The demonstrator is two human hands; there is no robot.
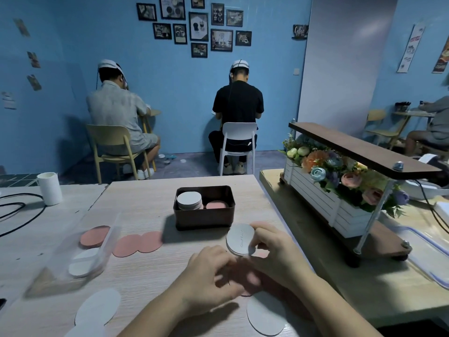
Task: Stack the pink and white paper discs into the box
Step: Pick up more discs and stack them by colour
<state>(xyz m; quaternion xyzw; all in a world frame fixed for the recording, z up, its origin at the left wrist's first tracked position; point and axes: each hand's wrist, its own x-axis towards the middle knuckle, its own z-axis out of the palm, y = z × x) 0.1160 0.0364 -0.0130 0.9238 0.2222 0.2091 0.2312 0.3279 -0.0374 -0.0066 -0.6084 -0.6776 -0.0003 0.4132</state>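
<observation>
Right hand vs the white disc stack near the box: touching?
Touching. Head view: the right hand pinches the white disc stack, thumb over its top face and the other digits wrapped behind its right edge.

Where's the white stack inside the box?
In the head view, the white stack sits in the left half of the brown box, beside the pink stack.

2 hands (pixel 211 276), 1 box (pixel 204 218) w/ 2 disc stacks (pixel 189 200), 1 cup (pixel 49 188)
</observation>
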